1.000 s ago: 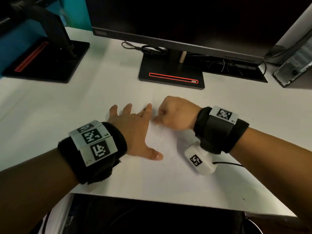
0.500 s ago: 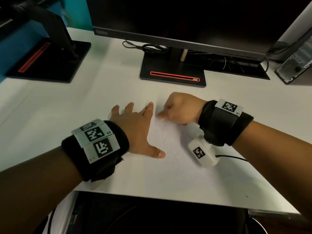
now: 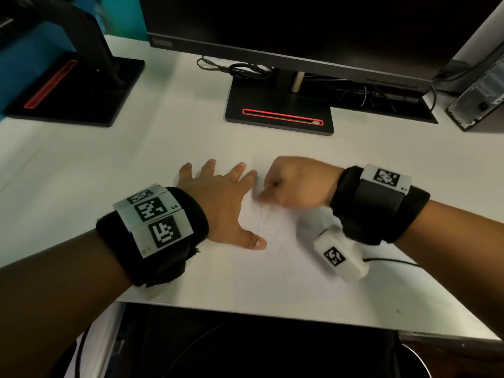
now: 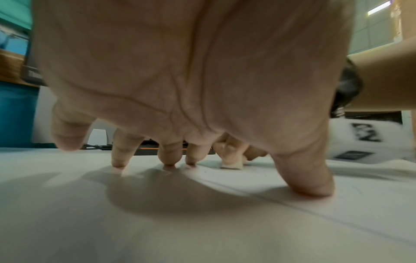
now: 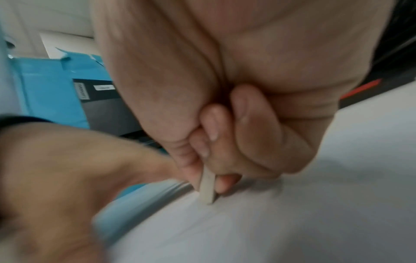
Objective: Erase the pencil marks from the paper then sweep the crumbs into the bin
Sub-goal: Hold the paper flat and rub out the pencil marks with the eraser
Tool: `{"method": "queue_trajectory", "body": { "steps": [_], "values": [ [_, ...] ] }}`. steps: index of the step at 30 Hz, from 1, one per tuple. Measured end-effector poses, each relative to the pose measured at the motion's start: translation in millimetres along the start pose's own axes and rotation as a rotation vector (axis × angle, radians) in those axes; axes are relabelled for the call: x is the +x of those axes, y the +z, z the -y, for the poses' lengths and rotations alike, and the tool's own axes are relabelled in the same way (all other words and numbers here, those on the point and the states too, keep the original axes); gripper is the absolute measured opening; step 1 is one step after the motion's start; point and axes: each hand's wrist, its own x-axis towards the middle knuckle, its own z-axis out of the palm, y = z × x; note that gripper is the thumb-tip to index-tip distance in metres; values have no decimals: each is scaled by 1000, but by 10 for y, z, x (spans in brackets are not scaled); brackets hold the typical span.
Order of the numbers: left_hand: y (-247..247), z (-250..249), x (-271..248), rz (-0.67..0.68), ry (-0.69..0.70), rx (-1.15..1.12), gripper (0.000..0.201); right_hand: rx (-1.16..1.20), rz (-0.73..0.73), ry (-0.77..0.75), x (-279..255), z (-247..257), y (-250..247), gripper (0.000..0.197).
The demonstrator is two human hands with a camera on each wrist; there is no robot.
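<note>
Eraser [image 5: 207, 186]: upright, tip on paper [image 3: 272, 268] | right hand [image 3: 300, 184] pinches it | left hand [image 3: 218, 203] beside, splayed flat on paper

Bare desk [image 3: 114, 170] lies open to the left of the left hand [image 3: 218, 203] and along the near edge. At the far edge a monitor base [image 3: 281, 115] stands in the middle, a second stand's base [image 3: 76, 96] fills the far left corner, and a computer case [image 3: 480, 105] with loose cables [image 3: 245, 69] crowds the far right corner
</note>
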Motion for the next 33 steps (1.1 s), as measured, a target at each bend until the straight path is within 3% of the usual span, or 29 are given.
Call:
{"method": "queue_trajectory", "body": {
  "steps": [3,7,11,15,20,24,28,33],
  "values": [
    [-4,-9,2,14,-7,13,126,-39,-72,46,-8,-46,-72,48],
    [-28,-23,18,40,-20,10,126,-109,9,-48,-106,73,66,43],
    [-49,-40,11,55,-27,18,126,-131,-77,31,-62,-1,-73,44],
    [-48,-37,8,61,-26,-3,125,-200,-40,-128,-191,219,60,45],
    [-54,-46,-1,62,-27,11,125,-262,-107,-74,-84,68,-49,35],
    [-51,-28,7,70,-20,-32,121,-287,-14,-275,-175,262,110,30],
    [-38,-28,10,51,-21,-17,126,-292,-97,-173,-27,106,-65,35],
    [-33,-19,9,51,-13,-42,123,-259,3,-281,-125,182,68,30]
  ]
}}
